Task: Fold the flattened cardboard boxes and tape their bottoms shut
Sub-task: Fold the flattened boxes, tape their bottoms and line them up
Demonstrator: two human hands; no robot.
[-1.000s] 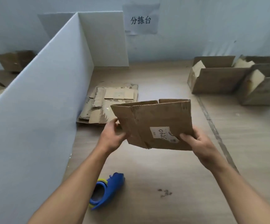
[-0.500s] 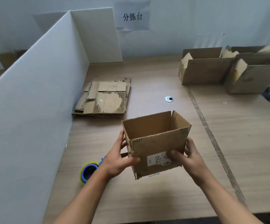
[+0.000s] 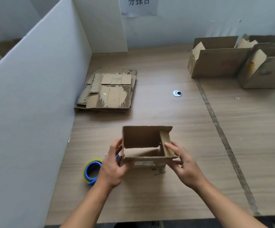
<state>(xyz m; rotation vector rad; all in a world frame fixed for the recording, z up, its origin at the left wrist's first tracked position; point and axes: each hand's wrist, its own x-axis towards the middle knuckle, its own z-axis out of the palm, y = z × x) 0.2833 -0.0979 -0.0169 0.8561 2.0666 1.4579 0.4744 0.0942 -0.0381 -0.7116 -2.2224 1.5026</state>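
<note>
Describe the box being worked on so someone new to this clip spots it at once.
On the wooden table, go to the near edge, right of the blue-and-yellow tape roll. The small open cardboard box is held between the left grip and right grip. Unlike the flat stack by the white partition and the two larger boxes far right, it alone is in hand.

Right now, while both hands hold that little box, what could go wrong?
1. The box has ragged, worn edges, so the side flap under the fingers of the right hand might tear or spring back out.
2. The blue tape roll lies right beside the left hand; a bump could knock it away.
3. Both hands grip the box, so letting go to reach the tape may let it collapse.
</note>
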